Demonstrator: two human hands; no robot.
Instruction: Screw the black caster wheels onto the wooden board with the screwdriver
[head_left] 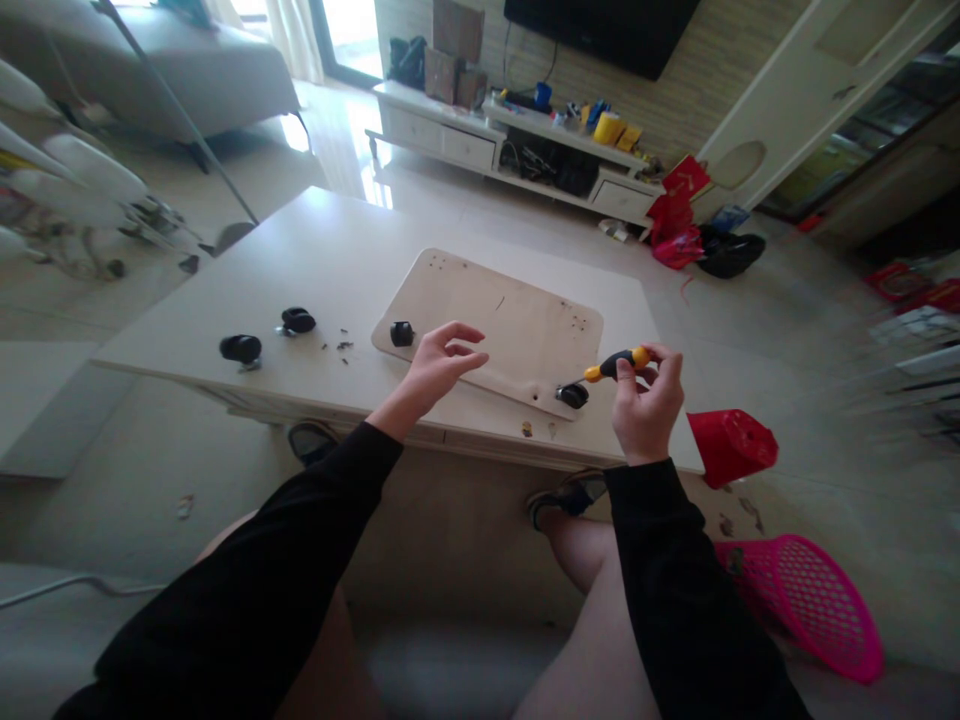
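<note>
My right hand point(646, 405) grips a yellow-and-black screwdriver point(619, 364), its shaft pointing left to a black caster wheel point(574, 396) at the near right corner of a pale board point(495, 325). Whether the tip touches a screw is too small to tell. Over the board's near edge hovers my left hand point(442, 365), fingers apart and holding nothing. A second caster point(402, 333) sits at the board's near left corner. Small holes show at both far corners. To the left, two loose casters point(298, 320) point(241, 348) lie on the table beside several small screws point(344, 346).
The white table point(330, 230) carries the board. Off its right end is a red bucket-like container point(733, 447), and a pink mesh basket point(814, 605) lies on the floor. A low TV cabinet point(465, 148) with clutter stands beyond. My legs are under the near edge.
</note>
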